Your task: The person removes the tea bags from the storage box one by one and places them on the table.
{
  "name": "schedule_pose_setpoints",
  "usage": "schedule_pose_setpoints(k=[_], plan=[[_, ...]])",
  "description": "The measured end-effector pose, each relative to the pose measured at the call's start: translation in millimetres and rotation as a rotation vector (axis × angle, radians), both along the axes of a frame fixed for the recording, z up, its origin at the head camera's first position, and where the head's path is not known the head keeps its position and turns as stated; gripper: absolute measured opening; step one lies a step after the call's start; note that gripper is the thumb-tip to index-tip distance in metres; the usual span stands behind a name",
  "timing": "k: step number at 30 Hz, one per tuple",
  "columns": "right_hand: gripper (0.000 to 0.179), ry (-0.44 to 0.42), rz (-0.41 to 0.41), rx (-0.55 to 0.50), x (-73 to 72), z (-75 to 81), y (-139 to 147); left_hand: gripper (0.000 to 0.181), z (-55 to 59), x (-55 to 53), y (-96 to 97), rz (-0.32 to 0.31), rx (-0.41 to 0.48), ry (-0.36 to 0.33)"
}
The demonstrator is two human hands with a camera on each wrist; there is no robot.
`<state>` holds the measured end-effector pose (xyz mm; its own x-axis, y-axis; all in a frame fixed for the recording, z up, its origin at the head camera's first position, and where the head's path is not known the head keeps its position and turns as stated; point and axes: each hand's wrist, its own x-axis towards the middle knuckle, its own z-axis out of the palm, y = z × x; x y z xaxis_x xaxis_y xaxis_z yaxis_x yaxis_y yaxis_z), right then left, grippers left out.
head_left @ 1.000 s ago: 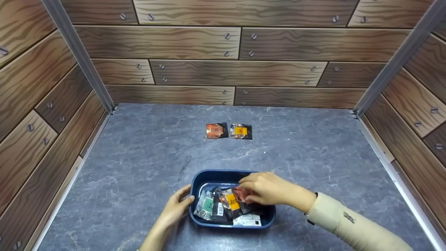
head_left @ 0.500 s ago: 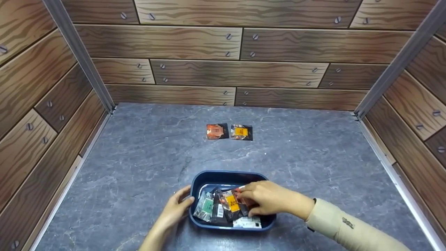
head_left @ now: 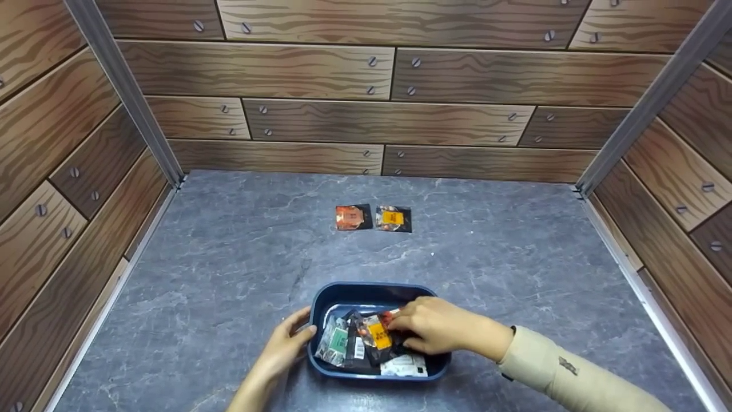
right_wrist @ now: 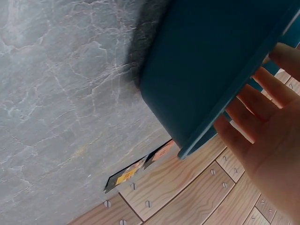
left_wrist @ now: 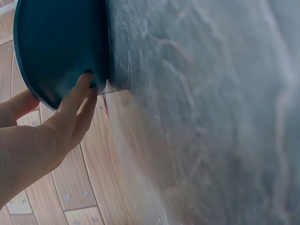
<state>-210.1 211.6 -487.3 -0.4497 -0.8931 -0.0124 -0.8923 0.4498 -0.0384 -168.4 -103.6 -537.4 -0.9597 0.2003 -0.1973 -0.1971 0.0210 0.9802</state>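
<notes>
A dark blue plastic tub (head_left: 374, 377) stands near the front, with several small flat packets in it. My left hand (head_left: 287, 339) grips its left wall, thumb over the rim and fingers outside, as the left wrist view (left_wrist: 51, 136) shows. My right hand (head_left: 432, 326) reaches over the right rim into the tub. Its fingers bend over a red and black packet (head_left: 390, 316), mostly covered by them; whether they pinch it I cannot tell. Beside it lie an orange-labelled packet (head_left: 378, 335), a green-labelled packet (head_left: 338, 341) and a white packet (head_left: 404, 365).
Farther back on the grey marbled table (head_left: 229, 274) lie two packets side by side, a red-orange one (head_left: 350, 217) and one with an orange label (head_left: 393, 218). Wood-patterned panels (head_left: 320, 123) wall the table at the back and both sides.
My right hand has moved slightly down and deeper into the tub, covering more of the red packet. My left hand stays on the tub's wall. The two packets on the table lie as before.
</notes>
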Motion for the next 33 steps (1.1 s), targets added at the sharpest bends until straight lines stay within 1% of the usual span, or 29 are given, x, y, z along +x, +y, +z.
schedule_pose_setpoints(k=[5, 9, 14, 17, 21, 24, 27, 30, 33], plan=[[0.030, 0.056, 0.007, -0.051, -0.9, 0.6, -3, 0.053, -0.5, -0.6, -1.0, -0.005, 0.003, 0.004], [0.028, 0.101, 0.020, -0.095, -2.0, 1.5, -5, 0.053, -0.6, -0.7, -1.2, -0.002, -0.001, 0.009], [0.035, 0.132, 0.047, -0.148, -3.7, 4.5, -6, 0.054, -0.8, -0.7, -1.2, -0.005, 0.010, 0.012], [0.038, 0.142, 0.072, -0.187, -5.5, 10.5, -7, 0.054, -0.8, -1.0, -1.1, -0.009, 0.020, 0.008], [0.037, 0.147, 0.104, -0.266, -8.2, 24.1, -6, 0.054, -0.9, 0.1, -0.4, -0.010, 0.029, -0.016], [0.037, 0.169, 0.120, -0.337, -13.6, 36.0, -3, 0.054, -0.5, 0.8, -0.1, -0.008, 0.031, -0.028], [0.036, 0.187, 0.122, -0.398, -21.5, 45.3, 3, 0.055, 0.5, 1.9, -0.3, -0.008, 0.022, -0.017], [0.032, 0.182, 0.101, -0.435, -31.1, 49.8, 9, 0.055, 1.6, 2.8, -0.9, -0.011, 0.023, -0.010], [0.030, 0.182, 0.064, -0.446, -41.0, 50.8, 16, 0.055, 2.6, 3.5, -1.1, -0.016, 0.028, -0.014]])
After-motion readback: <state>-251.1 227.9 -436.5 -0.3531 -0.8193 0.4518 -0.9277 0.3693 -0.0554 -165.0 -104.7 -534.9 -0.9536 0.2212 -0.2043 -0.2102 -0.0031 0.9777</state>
